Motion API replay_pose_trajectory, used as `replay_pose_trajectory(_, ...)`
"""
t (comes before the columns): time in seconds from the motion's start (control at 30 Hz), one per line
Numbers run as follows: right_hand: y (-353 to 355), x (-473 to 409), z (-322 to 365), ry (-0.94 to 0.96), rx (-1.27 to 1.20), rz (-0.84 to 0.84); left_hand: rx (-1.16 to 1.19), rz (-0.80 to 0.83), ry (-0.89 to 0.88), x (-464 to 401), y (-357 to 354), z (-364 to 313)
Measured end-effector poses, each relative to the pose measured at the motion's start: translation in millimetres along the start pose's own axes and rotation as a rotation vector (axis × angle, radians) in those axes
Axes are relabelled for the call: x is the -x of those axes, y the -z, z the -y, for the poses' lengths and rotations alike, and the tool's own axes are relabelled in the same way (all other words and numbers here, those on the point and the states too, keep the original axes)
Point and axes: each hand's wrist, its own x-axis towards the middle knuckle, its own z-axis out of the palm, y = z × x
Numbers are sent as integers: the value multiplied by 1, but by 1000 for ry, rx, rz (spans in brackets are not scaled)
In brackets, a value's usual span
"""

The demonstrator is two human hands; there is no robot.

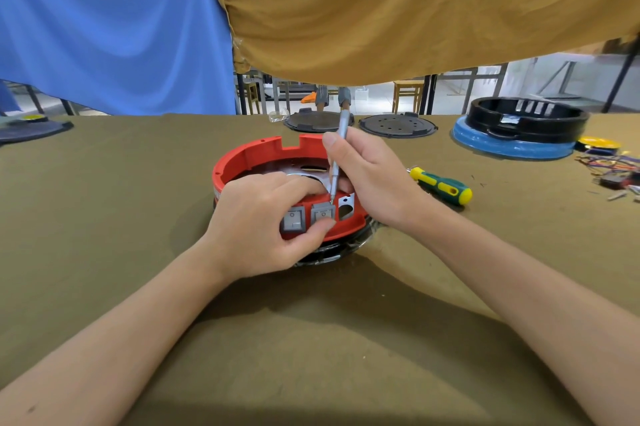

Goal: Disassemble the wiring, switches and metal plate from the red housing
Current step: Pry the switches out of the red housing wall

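The round red plastic housing point(242, 157) is being steadied on the olive cloth-covered surface point(104, 218) directly under both hands, and it is sitting on a dark ring-shaped base that is only partly showing beneath it. The left hand point(256, 228) is curled over the near wall, with the thumb being pressed against the lower edge of the right one of two grey rocker switches point(323, 212) and the fingers being hooked inside the rim, so that switch is being pinched between thumb and fingers. The right hand point(367, 176) is closed around a slim silver precision screwdriver point(337, 155), which is being held almost upright with its tip being set at the top edge of that same switch. Judging from this, the switch's retaining clip is being levered free; the tip is best kept flat against the switch body, and only gentle pressure is being called for while the thumb is pushing the switch through its cut-out. A slip toward the left fingers is being risked. The shiny metal plate point(313, 180) is lying inside the housing, just beyond the left fingers. A green-and-yellow-handled screwdriver point(441, 185) is lying just right of the right hand, and a tangle of loose coloured wires point(609, 166) is lying well apart, further right.
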Motion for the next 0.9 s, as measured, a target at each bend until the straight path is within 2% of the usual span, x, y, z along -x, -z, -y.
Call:
replay_pose_trajectory(0.4,-3,-9,2,-5,176,66,16,-30,-10,0,-1,1)
replay_pose_trajectory(0.67,-2,5,1,67,-138,-23,21,-15,-5,-1,0,1)
replay_pose_trajectory(0.9,-8,11,4,147,36,59,60,-78,-20,-2,0,0)
